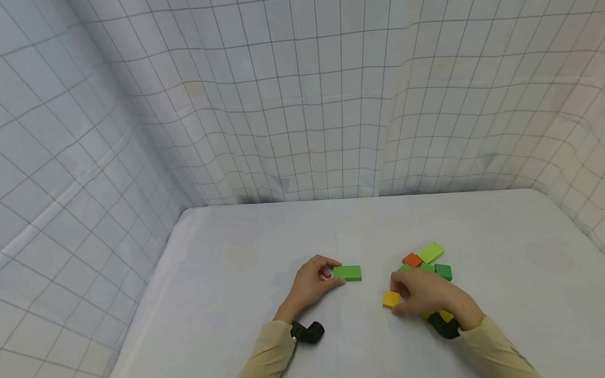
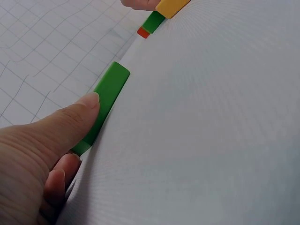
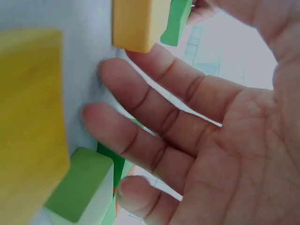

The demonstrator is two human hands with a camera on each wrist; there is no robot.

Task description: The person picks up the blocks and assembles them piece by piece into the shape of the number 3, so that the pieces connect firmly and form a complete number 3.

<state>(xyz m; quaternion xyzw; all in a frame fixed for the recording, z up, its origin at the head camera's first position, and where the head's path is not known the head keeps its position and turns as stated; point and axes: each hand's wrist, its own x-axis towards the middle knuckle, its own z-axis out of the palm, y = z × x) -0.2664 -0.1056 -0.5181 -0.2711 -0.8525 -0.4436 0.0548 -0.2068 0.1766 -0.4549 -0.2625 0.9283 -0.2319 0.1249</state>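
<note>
A green rectangular block lies flat on the white table. My left hand pinches its left end, and in the left wrist view the thumb presses along the side of that green block. To its right my right hand holds a small yellow block at its right side, between index finger and thumb. From the right wrist, this yellow block touches the index fingertip, while the other fingers are spread loosely. The thumb tip is out of that view.
Around the right hand lie a red block, a light green block and a dark green block. More green and yellow blocks are partly hidden beneath it. Grid-patterned white curtains hang behind and beside the table.
</note>
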